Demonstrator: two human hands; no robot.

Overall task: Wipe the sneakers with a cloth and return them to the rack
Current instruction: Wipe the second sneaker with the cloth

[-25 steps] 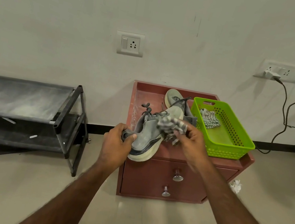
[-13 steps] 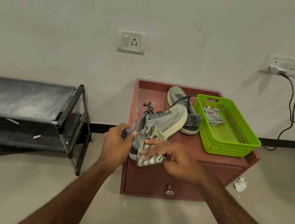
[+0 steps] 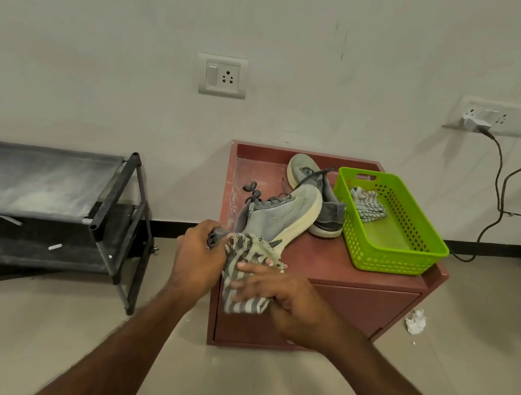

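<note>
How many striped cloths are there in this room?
2. One striped cloth is pressed by the right hand against the heel of the sneaker that the left hand holds. The other cloth lies in the green basket. More could be hidden.

rack [image 3: 29, 177] top shelf bare; basket [image 3: 389, 227], second sneaker [image 3: 319, 193] crowd cabinet [image 3: 328, 261].

- A reddish-brown cabinet [image 3: 337, 266] stands against the wall, with a raised lip around its top.
- On it: a grey sneaker [image 3: 319, 193] at the back and a green basket [image 3: 395, 256] to the right, just beside each other.
- A black rack [image 3: 44, 194] stands on the floor [image 3: 17, 346] to the left; a crumpled white scrap [image 3: 415, 323] lies on the floor right of the cabinet.
</note>
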